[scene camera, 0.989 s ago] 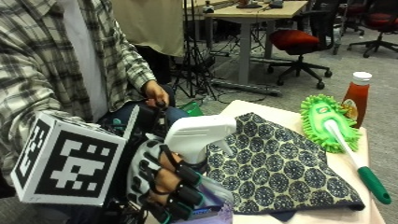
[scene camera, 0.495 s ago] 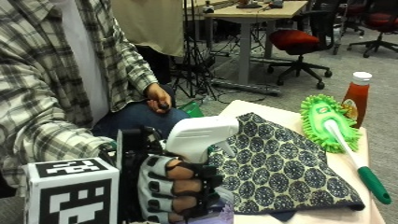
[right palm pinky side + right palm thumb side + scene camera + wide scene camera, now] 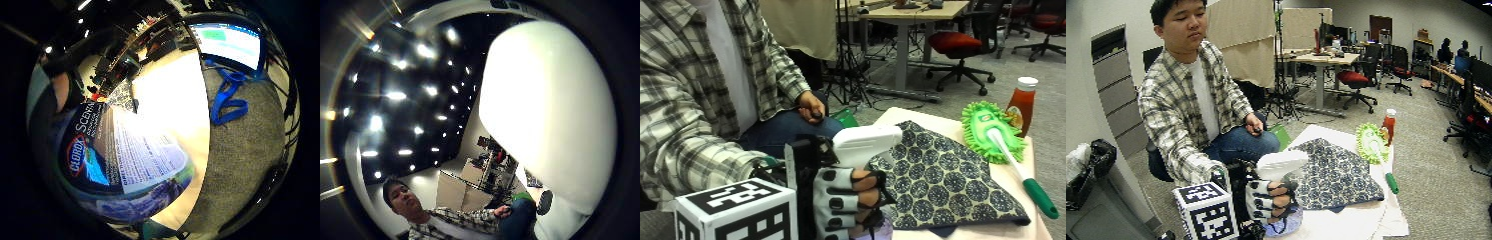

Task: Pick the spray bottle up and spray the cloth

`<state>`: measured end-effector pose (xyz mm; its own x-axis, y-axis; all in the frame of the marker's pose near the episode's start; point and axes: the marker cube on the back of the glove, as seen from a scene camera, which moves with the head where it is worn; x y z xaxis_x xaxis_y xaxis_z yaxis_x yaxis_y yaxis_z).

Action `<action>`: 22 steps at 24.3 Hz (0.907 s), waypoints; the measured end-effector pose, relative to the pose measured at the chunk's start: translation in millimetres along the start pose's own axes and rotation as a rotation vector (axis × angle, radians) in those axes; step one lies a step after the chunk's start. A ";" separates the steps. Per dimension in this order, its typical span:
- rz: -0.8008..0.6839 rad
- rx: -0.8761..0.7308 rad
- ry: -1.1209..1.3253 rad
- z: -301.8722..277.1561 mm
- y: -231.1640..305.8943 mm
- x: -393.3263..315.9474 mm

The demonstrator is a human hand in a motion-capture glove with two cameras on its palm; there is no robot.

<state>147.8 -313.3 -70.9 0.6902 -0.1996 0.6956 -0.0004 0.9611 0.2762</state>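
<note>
Spray bottle (image 3: 863, 145) upright in right hand (image 3: 846, 200), fingers wrapped round neck, beside cloth (image 3: 946, 175).

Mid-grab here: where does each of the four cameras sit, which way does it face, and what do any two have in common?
Outside view: beside the table, low, facing the gloved right hand gripping the spray bottle, the patterned cloth beyond; plaid sleeve shows.
Wide outside view: further back, taking in the seated person, table and room.
Little finger side palm view: against the bottle's label; no hand shows.
Thumb side palm view: beside the bottle's white head, looking up at the person.
Shared: all four show the bottle.
</note>
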 end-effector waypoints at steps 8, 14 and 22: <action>-0.006 0.053 0.005 -2.6 -4.9 2.3; -0.007 0.088 0.027 -2.0 -3.7 1.6; 0.033 0.115 0.050 -20.3 -25.5 7.5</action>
<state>167.7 -335.4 -86.1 0.7239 -0.1556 0.6722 -0.1045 0.9383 0.3298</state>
